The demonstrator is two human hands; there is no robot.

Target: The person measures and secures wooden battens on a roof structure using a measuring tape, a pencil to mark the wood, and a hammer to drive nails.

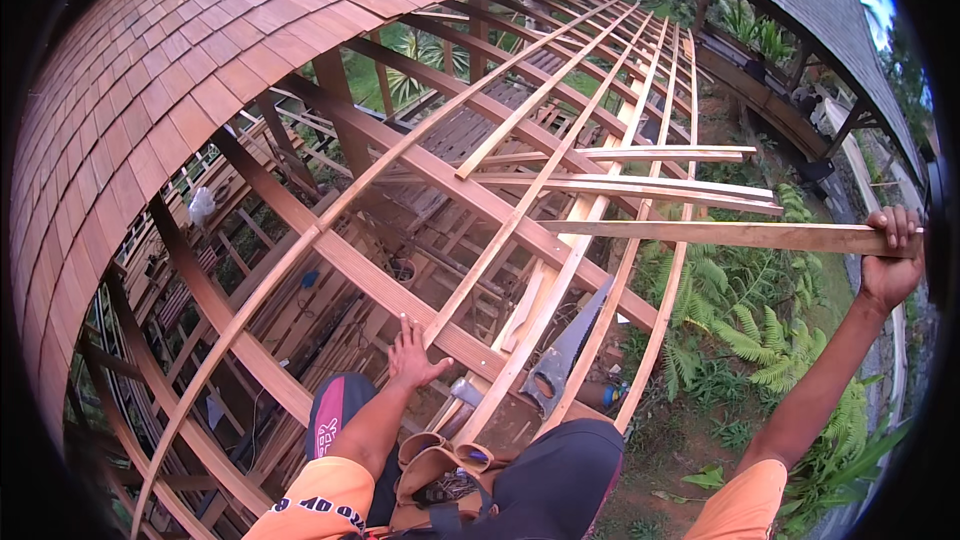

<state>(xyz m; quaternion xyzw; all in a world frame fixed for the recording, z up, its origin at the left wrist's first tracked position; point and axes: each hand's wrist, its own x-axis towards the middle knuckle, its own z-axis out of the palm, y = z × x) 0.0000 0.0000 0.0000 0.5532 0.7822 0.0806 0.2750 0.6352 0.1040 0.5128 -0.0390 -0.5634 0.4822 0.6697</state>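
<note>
My right hand is stretched far out to the right, fingers wrapped round the end of a long wooden batten. The other end of that batten lies over the roof framing. With fingers spread, my left hand is at a broad rafter, beside a thin batten crossing it. A handsaw leans among the battens in front of me, its blade pointing away. Close to my left hand is a hammer, partly hidden. A brown leather tool pouch holding nails hangs between my legs.
Loose battens lie across the open roof frame, with gaps between rafters down to stacked lumber below. Wooden shingles cover the roof at left. Ferns grow below on the right; another roof stands beyond.
</note>
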